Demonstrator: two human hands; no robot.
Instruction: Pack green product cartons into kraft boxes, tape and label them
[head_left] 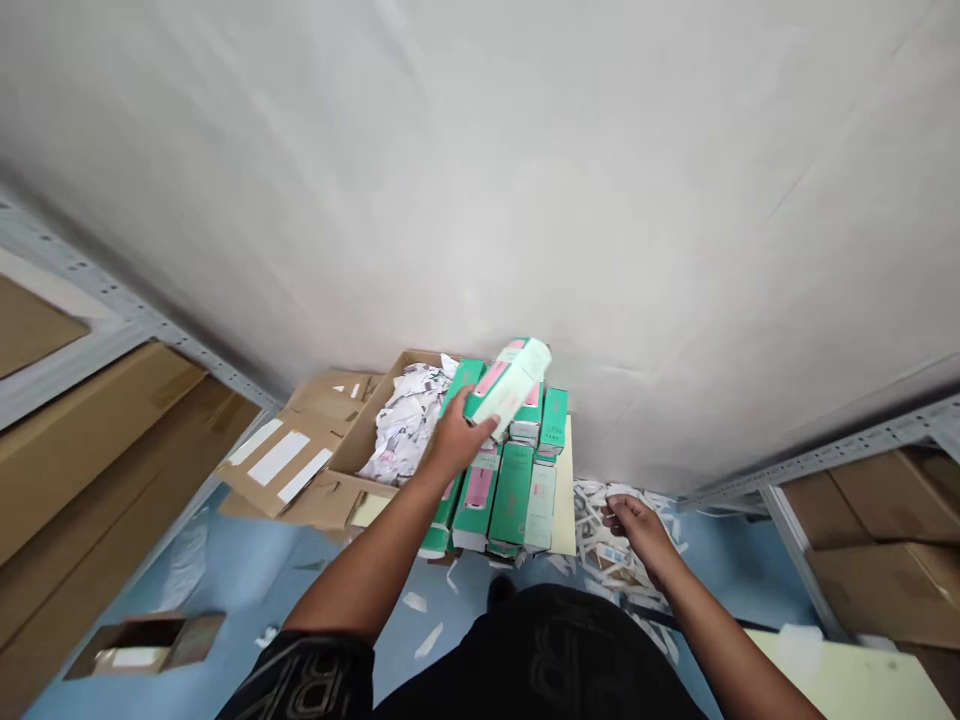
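1. Gripping a slim, pale green and pink carton (511,385), the left hand (456,440) wraps its fingers around the near end, holding it tilted above the stacked boxes (510,490).
2. Those boxes are smooth, glossy green cardboard, rectangular, standing in tight rows on the blue floor.
3. Right hand (634,525) rests on curled white paper strips (600,560), fingers loosely bent; whether they pinch a strip cannot be made out.
4. Left of the rows, an open brown carton (352,455) holds crumpled paper; printing everywhere is blurred.

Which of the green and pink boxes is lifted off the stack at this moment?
The pale green box in the left hand. It is held tilted in the air above the stack of green boxes, which all lie flat in rows on the floor.
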